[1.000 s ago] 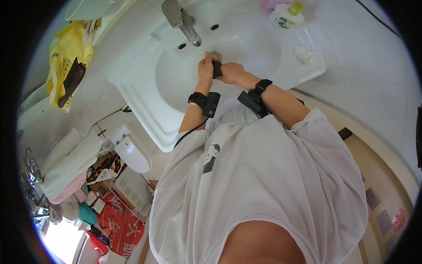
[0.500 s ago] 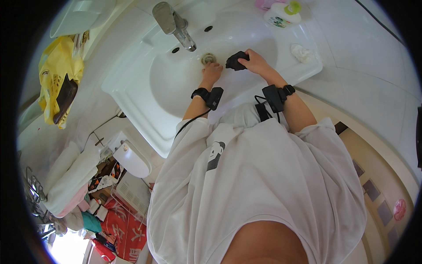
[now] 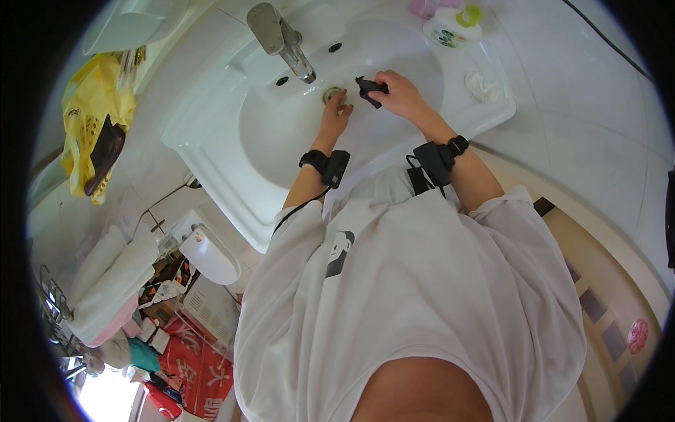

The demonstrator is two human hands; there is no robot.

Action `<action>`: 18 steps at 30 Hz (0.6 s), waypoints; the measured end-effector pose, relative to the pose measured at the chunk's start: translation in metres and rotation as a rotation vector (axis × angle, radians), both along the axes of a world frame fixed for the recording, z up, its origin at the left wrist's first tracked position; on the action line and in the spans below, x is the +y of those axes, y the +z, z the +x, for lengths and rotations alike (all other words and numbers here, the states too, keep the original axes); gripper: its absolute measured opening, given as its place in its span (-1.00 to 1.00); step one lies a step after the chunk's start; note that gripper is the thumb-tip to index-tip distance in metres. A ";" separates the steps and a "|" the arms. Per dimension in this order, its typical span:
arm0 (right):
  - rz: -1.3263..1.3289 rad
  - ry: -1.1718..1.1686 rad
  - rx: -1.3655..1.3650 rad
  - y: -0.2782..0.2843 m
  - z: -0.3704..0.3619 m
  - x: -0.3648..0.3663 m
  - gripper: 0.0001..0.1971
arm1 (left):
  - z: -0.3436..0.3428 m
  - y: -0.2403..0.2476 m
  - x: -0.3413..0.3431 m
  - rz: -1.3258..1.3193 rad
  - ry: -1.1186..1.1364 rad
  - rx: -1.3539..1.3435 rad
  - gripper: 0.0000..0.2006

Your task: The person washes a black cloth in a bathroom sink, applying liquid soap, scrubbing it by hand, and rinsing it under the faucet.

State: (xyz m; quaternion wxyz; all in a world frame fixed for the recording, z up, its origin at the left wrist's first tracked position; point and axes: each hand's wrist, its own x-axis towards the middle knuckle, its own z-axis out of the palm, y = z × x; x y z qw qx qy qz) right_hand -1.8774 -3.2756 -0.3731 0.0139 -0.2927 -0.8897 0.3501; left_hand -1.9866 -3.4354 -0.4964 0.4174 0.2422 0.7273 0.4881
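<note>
My right hand (image 3: 402,96) is closed on a crumpled black cloth (image 3: 373,91), held over the white washbasin (image 3: 271,133). The cloth's loose edge sticks out past my fingers toward the drain. Next to it, my left hand (image 3: 335,118) reaches to the round drain (image 3: 330,95) with fingers apart, and nothing shows in it. My fingertips partly cover the drain, so I cannot tell how firmly they touch it. Above the basin stands a chrome faucet (image 3: 281,43), its spout pointing down toward the drain.
A white pump bottle (image 3: 451,28) with a green top stands at the basin's back right. A crumpled white wad (image 3: 481,86) lies on the right rim. To the left hangs a yellow bag (image 3: 98,105); a white toilet (image 3: 211,254) is below it.
My right hand has turned, and the black cloth now shows a thinner, more ragged shape. My left fingers have spread and shifted slightly over the drain.
</note>
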 end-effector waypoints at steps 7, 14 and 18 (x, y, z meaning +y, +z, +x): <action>-0.689 -0.086 0.106 -0.014 -0.010 0.006 -0.71 | 0.011 0.064 0.002 0.186 0.154 -0.931 -0.50; -0.224 -0.038 -0.021 0.010 0.002 0.007 -0.78 | 0.020 0.085 0.010 0.144 0.283 -0.887 -0.56; 0.217 -0.060 0.319 0.046 0.013 0.026 -0.83 | 0.015 0.084 0.011 -0.058 0.309 -0.652 -0.61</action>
